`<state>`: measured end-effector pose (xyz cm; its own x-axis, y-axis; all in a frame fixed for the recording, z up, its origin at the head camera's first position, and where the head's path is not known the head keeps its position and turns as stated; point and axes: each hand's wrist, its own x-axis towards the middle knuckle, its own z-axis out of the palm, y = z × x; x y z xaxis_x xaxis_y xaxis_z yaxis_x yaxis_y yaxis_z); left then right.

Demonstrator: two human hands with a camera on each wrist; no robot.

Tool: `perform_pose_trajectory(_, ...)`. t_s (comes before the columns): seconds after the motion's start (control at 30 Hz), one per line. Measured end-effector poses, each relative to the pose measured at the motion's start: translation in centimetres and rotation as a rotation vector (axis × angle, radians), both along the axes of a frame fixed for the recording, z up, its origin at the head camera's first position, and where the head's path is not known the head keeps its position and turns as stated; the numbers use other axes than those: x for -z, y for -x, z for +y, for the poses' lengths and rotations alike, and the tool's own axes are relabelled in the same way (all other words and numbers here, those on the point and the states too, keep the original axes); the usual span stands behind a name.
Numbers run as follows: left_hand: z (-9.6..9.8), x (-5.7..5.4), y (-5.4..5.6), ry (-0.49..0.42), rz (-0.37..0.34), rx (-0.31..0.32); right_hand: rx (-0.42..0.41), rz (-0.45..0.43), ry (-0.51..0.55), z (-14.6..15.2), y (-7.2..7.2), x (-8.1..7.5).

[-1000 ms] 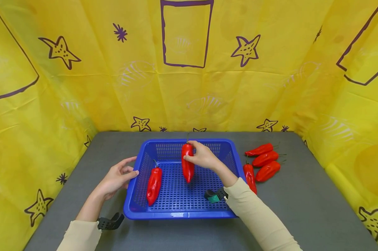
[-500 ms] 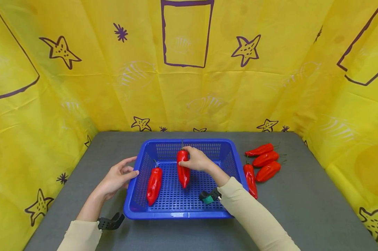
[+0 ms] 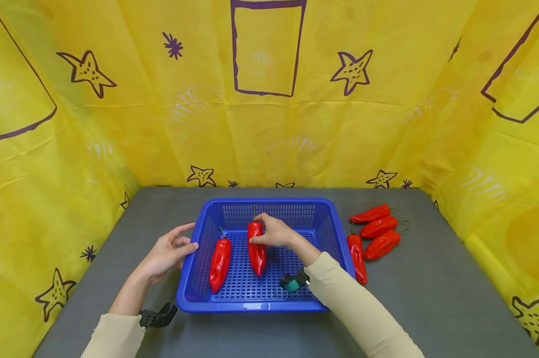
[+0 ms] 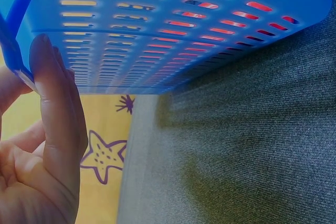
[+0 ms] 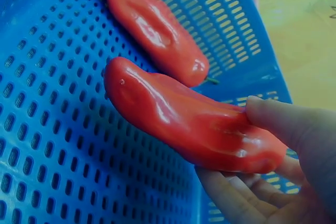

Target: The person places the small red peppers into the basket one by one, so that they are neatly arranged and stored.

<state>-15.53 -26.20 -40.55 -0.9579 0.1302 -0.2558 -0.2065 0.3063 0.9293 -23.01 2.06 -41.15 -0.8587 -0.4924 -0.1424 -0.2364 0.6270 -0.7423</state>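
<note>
Hands (image 3: 274, 232) over grey tabletop (image 3: 430, 288), yellow star-print backdrop (image 3: 296, 124)

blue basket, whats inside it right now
Two red peppers: one lying on the floor, one held by the right hand at. The forearm hides part of the basket floor.

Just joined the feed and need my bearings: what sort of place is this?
Probably a staged recording booth, not a kitchen: a grey table walled on three sides by a yellow star-print cloth, bearing only a blue basket and red peppers. The right hand holds one pepper in the basket.
</note>
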Motion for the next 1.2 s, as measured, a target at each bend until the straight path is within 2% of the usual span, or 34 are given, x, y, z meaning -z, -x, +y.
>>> perform_pose_trajectory(0.17,0.0,-0.2,-0.1,-0.004,-0.001,0.001,0.005,-0.082,0.025,-0.5,-0.1,0.5)
perform_pose_trajectory(0.37,0.0,0.0,0.0,-0.004,-0.011,-0.005,0.002,-0.136,0.031,-1.2,-0.2,0.7)
perform_pose_trajectory(0.73,0.1,0.0,0.1,-0.007,-0.01,-0.012,0.009,-0.156,0.007,-2.3,-0.2,1.2)
perform_pose_trajectory(0.97,-0.1,-0.2,0.0,-0.015,0.004,0.012,0.018,-0.184,0.001,-2.9,-0.3,1.4)
perform_pose_trajectory(1.2,0.0,0.0,0.1,-0.011,-0.015,-0.013,0.01,-0.188,-0.046,-3.2,-0.4,1.6)
